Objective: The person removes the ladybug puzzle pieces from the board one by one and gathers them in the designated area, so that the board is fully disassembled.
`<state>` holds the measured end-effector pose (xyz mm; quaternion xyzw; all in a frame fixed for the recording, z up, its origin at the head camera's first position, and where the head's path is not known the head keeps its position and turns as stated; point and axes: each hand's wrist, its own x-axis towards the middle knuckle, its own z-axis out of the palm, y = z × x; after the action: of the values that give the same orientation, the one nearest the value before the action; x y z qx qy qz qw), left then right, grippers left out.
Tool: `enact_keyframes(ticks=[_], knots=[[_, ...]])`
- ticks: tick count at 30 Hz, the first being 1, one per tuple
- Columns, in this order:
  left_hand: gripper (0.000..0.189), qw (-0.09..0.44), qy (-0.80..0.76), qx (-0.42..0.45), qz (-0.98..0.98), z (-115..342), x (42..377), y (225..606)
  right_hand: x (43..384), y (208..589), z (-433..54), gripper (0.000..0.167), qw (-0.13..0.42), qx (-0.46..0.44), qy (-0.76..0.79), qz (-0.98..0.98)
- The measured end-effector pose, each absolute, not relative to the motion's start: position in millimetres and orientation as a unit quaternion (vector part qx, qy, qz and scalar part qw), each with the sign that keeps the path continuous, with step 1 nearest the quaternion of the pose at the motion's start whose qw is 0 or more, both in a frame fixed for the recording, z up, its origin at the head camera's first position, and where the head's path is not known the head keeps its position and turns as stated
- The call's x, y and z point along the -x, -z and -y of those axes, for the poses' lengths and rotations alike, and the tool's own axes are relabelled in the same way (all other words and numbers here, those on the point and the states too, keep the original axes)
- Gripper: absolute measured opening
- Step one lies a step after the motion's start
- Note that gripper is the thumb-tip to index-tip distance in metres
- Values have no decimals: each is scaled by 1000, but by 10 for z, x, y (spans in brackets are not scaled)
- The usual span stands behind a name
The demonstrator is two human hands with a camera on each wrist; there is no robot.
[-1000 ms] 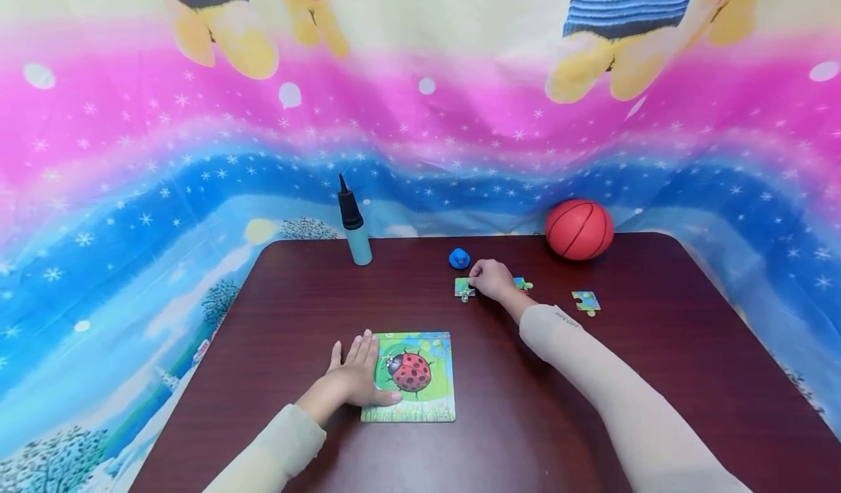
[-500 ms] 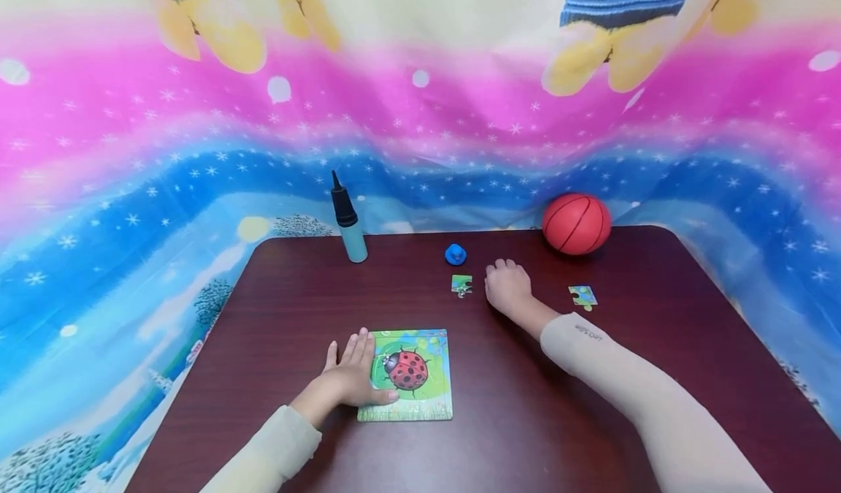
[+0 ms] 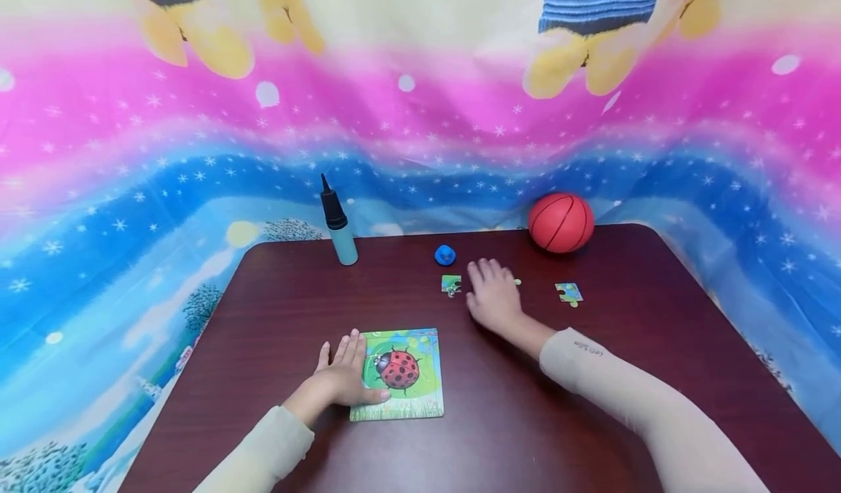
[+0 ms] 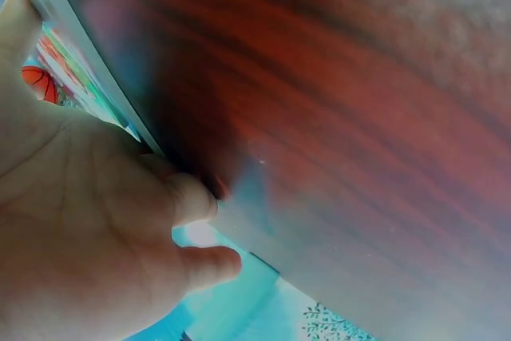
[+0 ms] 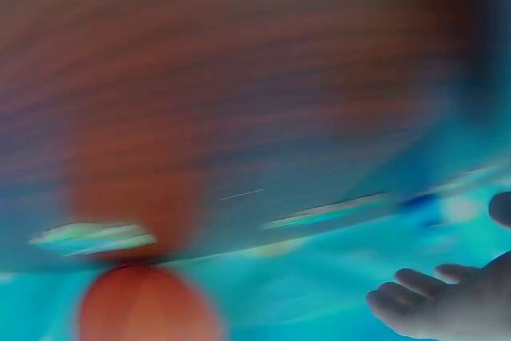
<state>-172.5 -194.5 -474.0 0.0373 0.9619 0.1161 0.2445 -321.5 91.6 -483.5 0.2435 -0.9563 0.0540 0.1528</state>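
My left hand (image 3: 344,380) rests along the left side of a square ladybug puzzle board (image 3: 407,402), with the thumb lying over its lower part. Its fingers are straight and lie on the left edge. Farther back, my right hand (image 3: 494,296) hovers over or lies on the table, palm down, fingers stretched forward. No item shows between the fingers. Left of it is a jigsaw piece (image 3: 450,283); another jigsaw piece (image 3: 569,292) lies to its right. A jigsaw piece's green tab (image 3: 517,282) peeks out beside the right hand, the rest hidden. The right wrist view is blurred.
At the back of the dark wooden table (image 3: 276,310) stand a teal hand pump (image 3: 342,237) with a black nozzle and a small blue rubber duck (image 3: 445,255). A red toy basketball (image 3: 561,223) sits near the back right edge. A patterned cloth hangs behind.
My right hand has drawn away to the right from the left jigsaw piece, and its fingers, bent before, have straightened. The left hand keeps its place on the board. The head view has shifted slightly.
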Motion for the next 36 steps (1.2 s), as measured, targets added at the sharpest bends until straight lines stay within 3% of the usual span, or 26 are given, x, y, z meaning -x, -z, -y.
enact_keyframes(ticks=[2, 4, 8, 11, 17, 21, 27, 30, 36], knots=[[126, 239, -127, -35, -962, 1916, 1707, 4710, 2968, 4807, -749, 40, 170, -311, -75, 932], [122, 235, -128, -28, -963, 1863, 1686, 4655, 2695, 4773, -586, 39, 138, -376, -81, 913], [101, 212, -118, -55, -969, 1695, 1618, 4557, 2233, 4689, -399, 72, -11, -412, -23, 911], [83, 206, -108, -89, -968, 1568, 1577, 4524, 2085, 4633, -364, 87, -55, -399, 32, 915], [69, 206, -89, -105, -969, 1452, 1540, 4505, 2024, 4556, -401, 91, -57, -379, 47, 922], [63, 216, -87, -110, -966, 1425, 1496, 4547, 1986, 4567, -415, 80, -52, -384, 44, 921], [80, 231, -70, -91, -966, 1440, 1486, 4790, 1974, 4572, -363, 68, -35, -379, 46, 923], [91, 225, -53, -81, -970, 1437, 1492, 4897, 1969, 4570, -347, 73, -35, -374, 43, 926], [92, 232, -36, -69, -970, 1395, 1511, 4976, 1975, 4591, -364, 83, -53, -357, 21, 932]])
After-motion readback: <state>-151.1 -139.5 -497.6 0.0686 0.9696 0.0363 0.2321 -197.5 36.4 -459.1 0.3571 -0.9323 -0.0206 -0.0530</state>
